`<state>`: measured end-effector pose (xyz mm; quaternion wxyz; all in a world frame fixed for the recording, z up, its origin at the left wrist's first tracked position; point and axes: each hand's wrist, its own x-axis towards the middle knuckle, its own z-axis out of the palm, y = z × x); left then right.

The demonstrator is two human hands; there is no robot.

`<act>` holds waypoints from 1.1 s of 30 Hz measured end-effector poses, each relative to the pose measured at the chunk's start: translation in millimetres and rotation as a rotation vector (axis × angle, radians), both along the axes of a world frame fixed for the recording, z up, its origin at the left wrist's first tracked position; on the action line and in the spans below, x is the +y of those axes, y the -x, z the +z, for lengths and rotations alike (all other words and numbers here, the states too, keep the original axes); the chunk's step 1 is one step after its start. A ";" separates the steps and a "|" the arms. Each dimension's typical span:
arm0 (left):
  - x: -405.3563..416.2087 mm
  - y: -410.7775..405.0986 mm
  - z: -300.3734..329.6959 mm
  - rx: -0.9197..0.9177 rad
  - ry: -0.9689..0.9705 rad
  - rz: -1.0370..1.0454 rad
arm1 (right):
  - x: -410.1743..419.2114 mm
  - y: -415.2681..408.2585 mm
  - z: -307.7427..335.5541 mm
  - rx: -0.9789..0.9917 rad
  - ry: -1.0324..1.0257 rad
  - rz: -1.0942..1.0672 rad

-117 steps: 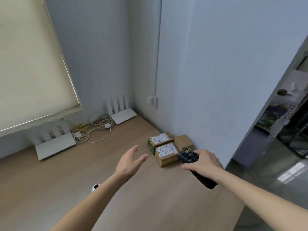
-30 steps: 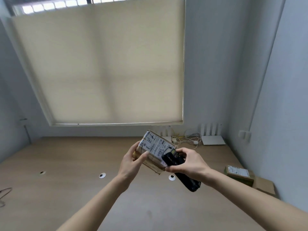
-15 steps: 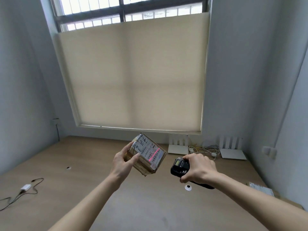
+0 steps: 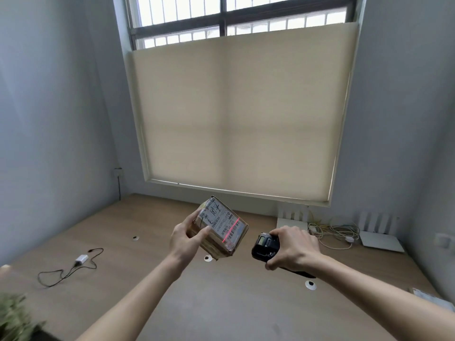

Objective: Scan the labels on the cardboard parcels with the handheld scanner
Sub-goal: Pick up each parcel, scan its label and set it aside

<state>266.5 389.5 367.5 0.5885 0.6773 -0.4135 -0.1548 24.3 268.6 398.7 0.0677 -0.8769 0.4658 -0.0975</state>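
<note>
Our left hand [image 4: 185, 238] gripped a small brown cardboard parcel [image 4: 219, 230], thumb along the near edge and fingers curled behind it. We held the parcel tilted above the light wooden desk [image 4: 221, 303], its white printed shipping label [image 4: 222, 223] turned up and toward our right. A thin red scan line [image 4: 231, 232] lay across the barcode on the label.

Our right hand [image 4: 293, 247] was closed around a black handheld scanner [image 4: 265, 247], thumb over its top. We kept the scanner just beside the parcel, apart from it, with its small display facing us.

Farther out, a white adapter with a black cable [image 4: 73, 264] lay on the desk at left. Two white routers [image 4: 293, 219] stood by the back wall under the beige window blind [image 4: 241, 114], with a tangle of pale cables [image 4: 337, 232] between them.
</note>
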 end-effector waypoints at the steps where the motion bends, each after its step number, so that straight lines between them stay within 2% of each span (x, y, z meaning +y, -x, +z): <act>1: 6.9 -10.3 0.2 -0.005 0.001 0.010 | 5.0 -10.0 0.2 0.005 0.001 0.004; 12: 100.5 -132.0 -0.5 0.000 -0.026 0.101 | 74.0 -137.7 2.0 -0.037 0.001 0.105; 17: 164.6 -191.5 -9.4 0.067 -0.015 0.166 | 114.2 -215.4 -7.6 -0.168 -0.198 0.170; 22: 250.5 -256.2 -25.1 0.165 0.028 0.324 | 174.3 -318.8 -17.0 -0.335 -0.432 0.401; 30: 397.6 -338.6 -59.3 0.400 0.098 0.640 | 298.0 -485.9 -45.8 -0.368 -0.663 0.837; 33: 444.1 -373.1 -76.2 0.403 0.060 0.739 | 337.7 -544.5 -64.1 -0.357 -0.707 0.961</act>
